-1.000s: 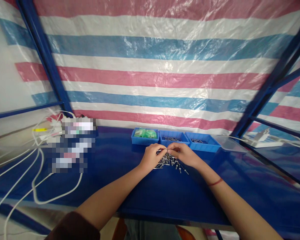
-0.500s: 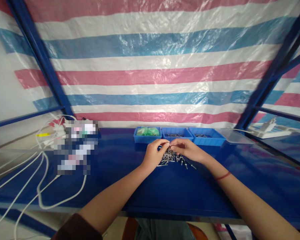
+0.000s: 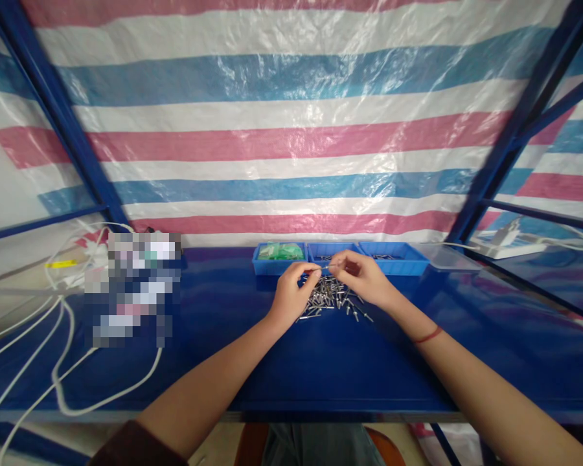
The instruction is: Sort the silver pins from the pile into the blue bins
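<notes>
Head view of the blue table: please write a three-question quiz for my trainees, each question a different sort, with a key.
1. True or false: the red band is on the person's right forearm.

2. Which of the three blue bins holds the green packaging?
A) the right one
B) the middle one
C) the left one

3. In a few words: what spans the gap between the fingertips of the left hand and the right hand?

Key:
1. True
2. C
3. A thin metal piece
</notes>
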`<state>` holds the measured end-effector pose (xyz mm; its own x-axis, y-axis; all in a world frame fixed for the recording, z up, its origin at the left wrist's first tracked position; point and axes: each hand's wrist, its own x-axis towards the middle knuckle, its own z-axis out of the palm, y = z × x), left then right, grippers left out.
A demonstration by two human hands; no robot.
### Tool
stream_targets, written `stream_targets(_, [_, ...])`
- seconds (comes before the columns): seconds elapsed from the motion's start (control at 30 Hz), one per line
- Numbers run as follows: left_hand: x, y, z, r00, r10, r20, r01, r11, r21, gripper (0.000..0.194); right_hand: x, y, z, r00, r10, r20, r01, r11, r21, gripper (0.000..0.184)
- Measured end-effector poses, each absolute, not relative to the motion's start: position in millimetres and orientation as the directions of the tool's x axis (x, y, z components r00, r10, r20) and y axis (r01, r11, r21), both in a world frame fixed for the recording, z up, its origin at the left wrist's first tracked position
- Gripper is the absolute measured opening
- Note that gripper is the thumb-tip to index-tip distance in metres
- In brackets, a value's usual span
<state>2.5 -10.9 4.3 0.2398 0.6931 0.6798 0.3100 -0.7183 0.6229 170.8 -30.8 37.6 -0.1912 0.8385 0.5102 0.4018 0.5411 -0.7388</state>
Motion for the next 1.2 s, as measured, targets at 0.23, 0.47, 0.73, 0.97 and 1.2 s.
stream_targets(0.23, [-15,5,13,0.523,0.588,0.617,0.415,-0.808,0.418,0.024,213,-15,42,0.057,0.65,0.758,0.792,0.432,-0.43,0.019])
stream_targets(0.47, [-38,20,21,0.77,0.517,0.374,0.42,-0.852,0.313,0.027,275,15,22,0.154,0.569,0.808,0.982,0.002,-0.188,0.028])
stream_targets(0.73, [-27,10,16,0.803,0.479,0.354,0.424,-0.877,0.225,0.018,229,0,34,-0.026,0.644,0.765,0.938,0.279,-0.203,0.03])
stream_targets(0.97, [-25,4,24,0.694,0.51,0.508,0.537,-0.837,0.107,0.022,165,-32,34,-0.337,0.85,0.405,0.688,0.516,-0.511,0.037])
stream_targets(1.2, [-22,3,24,0.549,0.595,0.587,0.432,-0.803,0.41,0.012,163,-26,25,-0.286,0.884,0.37,0.554,0.468,-0.689,0.036])
